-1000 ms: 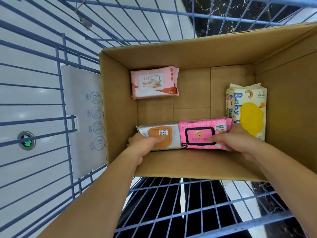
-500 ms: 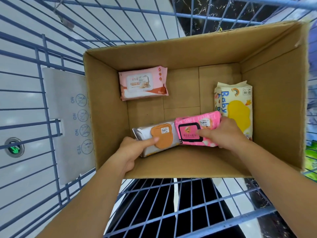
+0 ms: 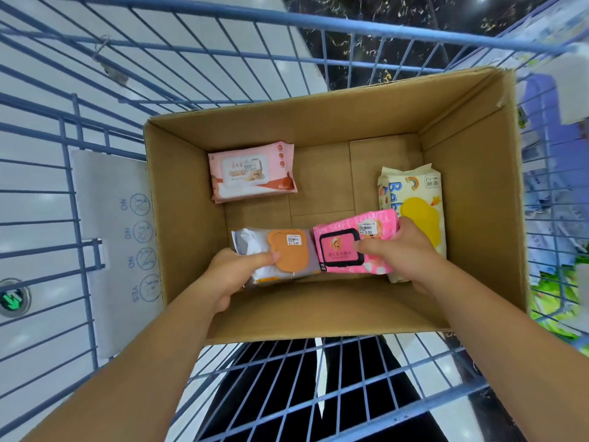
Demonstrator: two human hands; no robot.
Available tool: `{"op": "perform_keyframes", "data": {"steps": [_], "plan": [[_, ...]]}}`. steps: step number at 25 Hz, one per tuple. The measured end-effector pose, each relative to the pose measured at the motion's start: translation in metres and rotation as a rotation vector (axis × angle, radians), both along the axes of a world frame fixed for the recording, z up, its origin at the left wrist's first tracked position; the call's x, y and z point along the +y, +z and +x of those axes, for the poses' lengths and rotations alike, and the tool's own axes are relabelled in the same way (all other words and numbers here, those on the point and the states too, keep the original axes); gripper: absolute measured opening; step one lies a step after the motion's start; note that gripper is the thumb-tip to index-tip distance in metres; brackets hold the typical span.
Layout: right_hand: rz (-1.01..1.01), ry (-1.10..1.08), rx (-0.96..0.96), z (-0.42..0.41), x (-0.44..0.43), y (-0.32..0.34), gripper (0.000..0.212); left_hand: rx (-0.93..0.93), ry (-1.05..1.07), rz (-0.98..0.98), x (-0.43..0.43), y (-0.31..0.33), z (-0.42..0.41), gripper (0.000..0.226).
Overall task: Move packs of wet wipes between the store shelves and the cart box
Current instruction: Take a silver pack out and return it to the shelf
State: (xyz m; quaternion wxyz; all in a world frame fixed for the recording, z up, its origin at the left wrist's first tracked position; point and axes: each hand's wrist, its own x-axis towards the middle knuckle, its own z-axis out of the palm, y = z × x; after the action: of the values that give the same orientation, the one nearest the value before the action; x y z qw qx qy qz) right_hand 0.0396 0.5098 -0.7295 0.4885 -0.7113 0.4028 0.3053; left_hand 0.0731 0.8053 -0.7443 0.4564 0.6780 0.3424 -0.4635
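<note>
Left hand (image 3: 236, 272) grips the silver pack (image 3: 288, 254) at its near-left corner: thumb flat on top beside the orange bear-shaped lid, fingers tucked under the edge. Right hand (image 3: 406, 250) grips the hot pink pack (image 3: 345, 247): thumb across the black-framed lid, fingers curled over its right end. Both packs sit side by side, short edges touching, at the near wall inside the cardboard box (image 3: 478, 202); can't tell if they rest on the box floor or are slightly lifted. Silver pack: foil-grey wrapper, white and orange print at the near end, white price sticker on the lid reading 3.00. Pink pack: pink lid panel with a small bear face, white lettering along the far edge, sticker also 3.00. Cream pack (image 3: 414, 199) lies along the right wall, partly under the right hand: blue "Ba" lettering, rainbow, yellow lid. Pale pink pack (image 3: 251, 170) is at the far-left corner, well apart from the others, lying flat: white lid with a baby photo, "80" at one corner. The box sits in a blue wire cart (image 3: 287, 20); grey sign panel (image 3: 121, 224) with NO/YES icons is just left of the box. White tiled floor shows through the wires, with a green arrow marker (image 3: 12, 296) at far left.
</note>
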Motion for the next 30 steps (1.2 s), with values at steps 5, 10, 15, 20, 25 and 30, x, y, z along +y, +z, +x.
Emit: {"op": "perform_keyframes", "data": {"steps": [5, 10, 15, 20, 25, 30], "plan": [[0.128, -0.082, -0.104, 0.006, -0.005, 0.058, 0.043, -0.126, -0.01, -0.068, 0.004, 0.065, 0.026, 0.027], [0.23, -0.158, -0.215, 0.011, -0.014, 0.151, 0.053, -0.273, 0.008, -0.125, 0.017, 0.16, 0.037, 0.05], [0.26, -0.247, -0.415, 0.004, -0.022, 0.252, 0.039, -0.474, 0.067, -0.215, 0.024, 0.242, 0.048, 0.03], [0.318, -0.334, -0.646, -0.014, -0.04, 0.337, 0.063, -0.633, 0.045, -0.335, 0.009, 0.327, 0.072, 0.074], [0.334, -0.399, -0.882, -0.036, -0.072, 0.426, 0.039, -0.86, -0.052, -0.458, -0.036, 0.423, 0.081, 0.078], [0.263, -0.424, -1.079, -0.079, -0.128, 0.51, 0.041, -1.036, -0.169, -0.562, -0.105, 0.515, 0.066, 0.081]]}}
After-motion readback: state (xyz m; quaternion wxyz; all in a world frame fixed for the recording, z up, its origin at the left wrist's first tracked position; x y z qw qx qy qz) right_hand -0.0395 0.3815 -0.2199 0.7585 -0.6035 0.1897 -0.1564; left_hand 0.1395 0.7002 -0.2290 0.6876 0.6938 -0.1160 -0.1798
